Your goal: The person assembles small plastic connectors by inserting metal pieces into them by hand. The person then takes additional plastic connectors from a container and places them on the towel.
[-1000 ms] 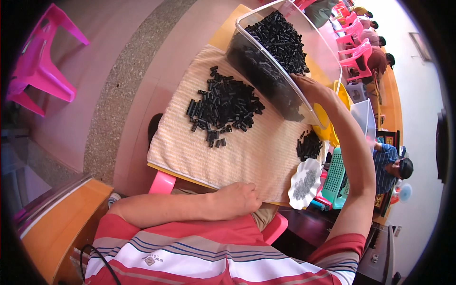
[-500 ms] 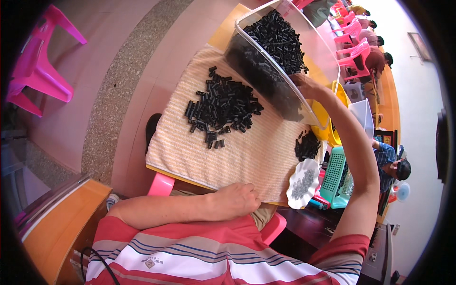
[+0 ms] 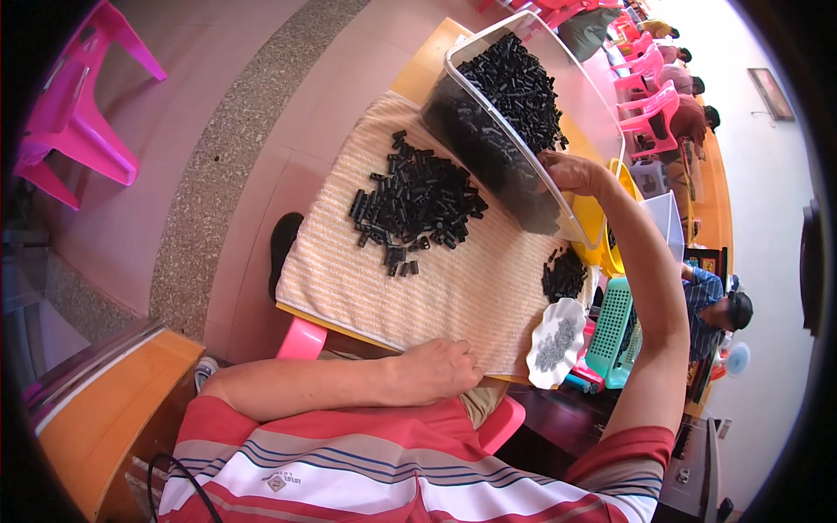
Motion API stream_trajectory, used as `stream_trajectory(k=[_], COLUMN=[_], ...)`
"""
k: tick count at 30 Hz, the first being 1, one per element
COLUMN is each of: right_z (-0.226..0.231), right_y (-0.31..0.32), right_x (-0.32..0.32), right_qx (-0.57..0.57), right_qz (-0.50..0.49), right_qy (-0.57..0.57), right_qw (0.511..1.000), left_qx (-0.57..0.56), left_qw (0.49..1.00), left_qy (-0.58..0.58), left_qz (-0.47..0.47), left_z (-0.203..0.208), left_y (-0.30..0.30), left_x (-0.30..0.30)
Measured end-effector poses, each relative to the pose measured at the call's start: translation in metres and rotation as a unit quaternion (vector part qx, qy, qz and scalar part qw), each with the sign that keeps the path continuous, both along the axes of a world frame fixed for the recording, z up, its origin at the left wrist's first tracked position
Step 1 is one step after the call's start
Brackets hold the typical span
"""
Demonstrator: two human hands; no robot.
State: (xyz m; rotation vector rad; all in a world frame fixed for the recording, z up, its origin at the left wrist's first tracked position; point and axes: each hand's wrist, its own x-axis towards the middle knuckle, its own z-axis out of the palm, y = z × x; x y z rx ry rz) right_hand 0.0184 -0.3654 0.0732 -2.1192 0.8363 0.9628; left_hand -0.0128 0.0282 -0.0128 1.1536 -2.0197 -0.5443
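Note:
My left hand (image 3: 440,370) lies curled closed on the near edge of a striped towel (image 3: 427,305); its palm side is hidden. My right hand (image 3: 571,173) reaches over the near right end of a clear plastic bin (image 3: 488,166), its fingertips hidden by the black pieces inside. Short black tubes (image 3: 514,83) fill much of the bin. A loose pile of black tubes (image 3: 418,200) is spread on the towel, left of the bin. Thinner black pieces (image 3: 564,275) form a small heap at the right. Beside them, a white scalloped dish (image 3: 555,344) holds small clear bits.
Right of the towel stand a green perforated basket (image 3: 610,336) and a yellow basket (image 3: 613,253). A pink stool (image 3: 87,113) is on the floor at left. Far right, a person in a dark cap (image 3: 719,305) and others sit along a long table with pink chairs (image 3: 649,113).
My right hand has shifted slightly at the bin's end, its wrist more bent and its back more visible. The left hand stays nearly in place. The whole view has shifted a little.

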Motion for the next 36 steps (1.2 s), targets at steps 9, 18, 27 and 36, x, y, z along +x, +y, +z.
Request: stream_trajectory(k=[9,18,27,36], right_z=[-0.004,0.012,0.007,0.041], right_y=[0.003,0.028,0.018,0.042], right_x=[-0.006,0.001,-0.008,-0.017], right_qx=[0.054,0.201,0.048,0.005], right_qz=[-0.04,-0.052,-0.038,-0.106], right_qy=[-0.029,-0.025,-0.144,-0.239], right_qw=[0.997,0.978,0.988,0.965], left_qx=[-0.012,-0.002,0.015,0.061], left_qw=[1.0,1.0,0.995,0.969], left_qy=[0.005,0.019,0.098,0.225], left_qz=[0.005,-0.003,0.014,0.086], left_z=[0.0,-0.002,0.003,0.01], left_y=[-0.001,-0.005,-0.007,-0.018], left_x=[0.0,-0.002,0.003,0.008])
